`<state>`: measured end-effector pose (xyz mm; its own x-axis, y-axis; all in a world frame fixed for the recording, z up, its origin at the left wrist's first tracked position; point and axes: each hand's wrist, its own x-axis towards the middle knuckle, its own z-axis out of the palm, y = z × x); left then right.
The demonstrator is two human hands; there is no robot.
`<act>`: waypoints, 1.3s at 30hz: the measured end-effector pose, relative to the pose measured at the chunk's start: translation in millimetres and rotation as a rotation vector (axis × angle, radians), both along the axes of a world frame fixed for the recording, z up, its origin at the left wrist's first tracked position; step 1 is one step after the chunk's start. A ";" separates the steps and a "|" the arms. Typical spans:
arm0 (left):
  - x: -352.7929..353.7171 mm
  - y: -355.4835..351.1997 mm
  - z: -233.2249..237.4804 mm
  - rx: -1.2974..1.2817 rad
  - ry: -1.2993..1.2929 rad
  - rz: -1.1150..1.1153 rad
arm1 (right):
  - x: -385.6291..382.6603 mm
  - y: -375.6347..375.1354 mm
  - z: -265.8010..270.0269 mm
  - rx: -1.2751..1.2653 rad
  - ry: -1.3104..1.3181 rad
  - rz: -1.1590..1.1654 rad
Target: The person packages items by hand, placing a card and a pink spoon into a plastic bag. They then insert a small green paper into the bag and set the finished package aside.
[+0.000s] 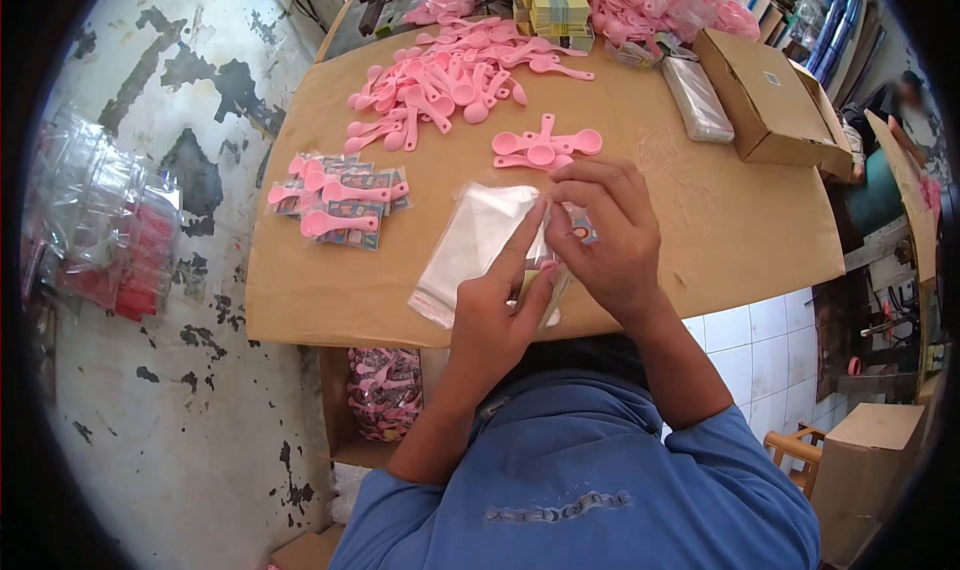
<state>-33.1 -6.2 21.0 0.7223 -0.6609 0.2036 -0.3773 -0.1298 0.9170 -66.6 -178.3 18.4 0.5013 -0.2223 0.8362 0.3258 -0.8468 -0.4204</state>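
Near the table's front edge, my left hand (500, 295) pinches a small clear plastic packet (581, 232) with a printed card in it. The fingers of my right hand (612, 232) are bent and closed at the packet's upper edge. Both hands hide much of the packet. Under and left of them lies a stack of clear plastic bags (465, 245). Just beyond my fingers are several loose pink measuring spoons (541, 154). To the left, filled packets with pink spoons and printed cards (345, 202) lie in an overlapping pile.
A large heap of pink spoons (440, 80) covers the back left. Behind it are stacked cards (558, 12) and bagged spoons (665, 5). A cardboard box (765, 90) stands right, beside a pack of bags (697, 98). Below is a box of packets (385, 395). Another person (880, 120) sits right.
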 end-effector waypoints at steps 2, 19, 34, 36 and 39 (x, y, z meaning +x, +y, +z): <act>4.4 0.8 3.1 0.028 0.080 -0.036 | 3.4 -7.3 -1.0 0.198 -0.028 0.030; 45.1 -12.5 -29.7 -0.459 0.411 0.010 | -3.2 -11.1 -20.4 0.832 0.569 0.486; 57.3 9.5 -38.2 -0.509 0.370 -0.018 | 0.2 -23.5 -13.9 0.852 0.449 0.739; 62.7 17.5 -48.9 -0.497 0.327 -0.050 | 0.9 -24.8 -13.8 0.737 0.433 0.721; 65.7 17.8 -53.6 -0.565 0.401 -0.088 | -1.2 -25.0 -6.8 0.632 0.439 0.690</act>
<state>32.7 11.6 -32.6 0.7623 -0.5917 0.2622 0.0168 0.4232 0.9059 -67.9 -203.4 11.6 0.9191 -0.1062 0.3795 0.3674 -0.1174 -0.9226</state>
